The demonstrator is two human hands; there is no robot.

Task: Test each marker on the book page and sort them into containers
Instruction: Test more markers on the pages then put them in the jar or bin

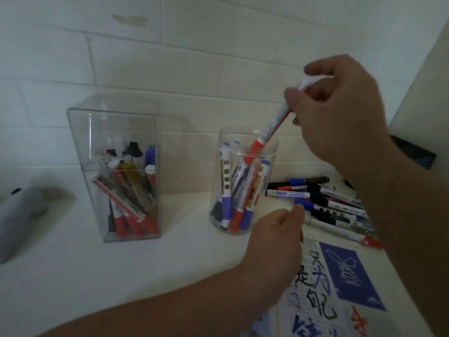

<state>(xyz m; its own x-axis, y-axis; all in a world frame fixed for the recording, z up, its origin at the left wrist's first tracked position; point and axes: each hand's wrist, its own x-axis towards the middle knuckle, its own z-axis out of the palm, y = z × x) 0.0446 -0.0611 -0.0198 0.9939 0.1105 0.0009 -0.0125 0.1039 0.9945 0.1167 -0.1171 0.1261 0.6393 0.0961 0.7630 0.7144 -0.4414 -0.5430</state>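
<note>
The right hand (340,113) is reaching over the jar (274,152) with its wrist bent. Its fingers and thumb are pinching a marker (269,127) near the top end. The marker is tilting, and its red cap is dipping into the jar's mouth. The left hand (274,229) is hovering low beside the jar, fingers loosely curled, holding nothing. A pile (328,203) of pens is lying by the page (315,283).

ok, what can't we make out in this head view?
Head view:
- red-capped marker: upper end hidden in the right hand.
- left hand: palm faces away, contents unclear.
- book page: cut by bottom edge, partly under the left hand.
- marker pile: labels blurred.
- grey object: cut by left edge.
</note>
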